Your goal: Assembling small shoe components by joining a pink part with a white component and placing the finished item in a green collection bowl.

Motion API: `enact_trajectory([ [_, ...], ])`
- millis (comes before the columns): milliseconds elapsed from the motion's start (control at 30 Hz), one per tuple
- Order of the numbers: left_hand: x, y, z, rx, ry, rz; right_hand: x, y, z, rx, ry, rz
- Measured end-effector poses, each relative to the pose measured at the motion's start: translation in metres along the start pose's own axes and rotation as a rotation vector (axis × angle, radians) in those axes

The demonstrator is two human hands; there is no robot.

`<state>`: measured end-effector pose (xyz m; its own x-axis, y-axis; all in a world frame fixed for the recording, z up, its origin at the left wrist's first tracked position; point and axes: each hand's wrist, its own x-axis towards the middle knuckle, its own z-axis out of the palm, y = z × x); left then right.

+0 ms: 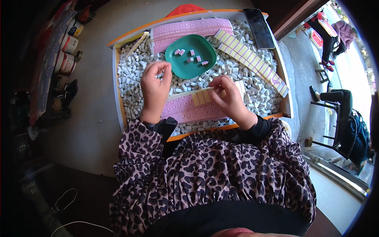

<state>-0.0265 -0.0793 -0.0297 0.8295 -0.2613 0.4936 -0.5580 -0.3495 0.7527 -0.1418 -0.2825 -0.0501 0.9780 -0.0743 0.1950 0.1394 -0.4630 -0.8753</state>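
Observation:
My left hand is raised over the left side of a shallow tray, just left of a green plate. Its fingers curl in, thumb and forefinger pinched; whatever they hold, if anything, is too small to name. To the right, my right hand is closed in a similar pinch over a yellow striped strip, and its fingertips' contents are unclear. Beneath that strip lies a pink printed sheet. Several small pink-and-white pieces rest on the plate.
Loose small grey-white blocks fill the orange-edged tray. At its back are more pink sheets, yellow striped strips and a black phone. Cans stand at left; people sit beyond a doorway at right.

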Motion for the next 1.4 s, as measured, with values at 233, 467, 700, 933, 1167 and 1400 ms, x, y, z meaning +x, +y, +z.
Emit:
enact_trajectory([
  [233,-0.028,-0.014,-0.004,0.435,-0.122,-0.03,0.009,-0.006,0.022,-0.179,-0.066,-0.256],
  [467,-0.014,-0.019,0.001,0.527,-0.216,0.082,0.014,-0.005,0.03,-0.333,-0.104,-0.359],
  [700,-0.008,-0.03,-0.005,0.432,-0.308,-0.022,0.02,-0.007,0.038,-0.361,-0.191,-0.396],
  [933,-0.045,0.016,-0.001,-0.3,-0.152,-0.387,0.023,-0.005,0.037,-0.507,-0.204,-0.415],
  [1167,-0.086,0.008,0.018,-0.676,-0.127,-0.609,0.009,-0.002,0.028,-0.646,-0.231,-0.449],
  [1400,-0.087,0.002,0.026,-0.589,-0.12,-0.596,0.0,-0.005,0.024,-0.69,-0.24,-0.478],
])
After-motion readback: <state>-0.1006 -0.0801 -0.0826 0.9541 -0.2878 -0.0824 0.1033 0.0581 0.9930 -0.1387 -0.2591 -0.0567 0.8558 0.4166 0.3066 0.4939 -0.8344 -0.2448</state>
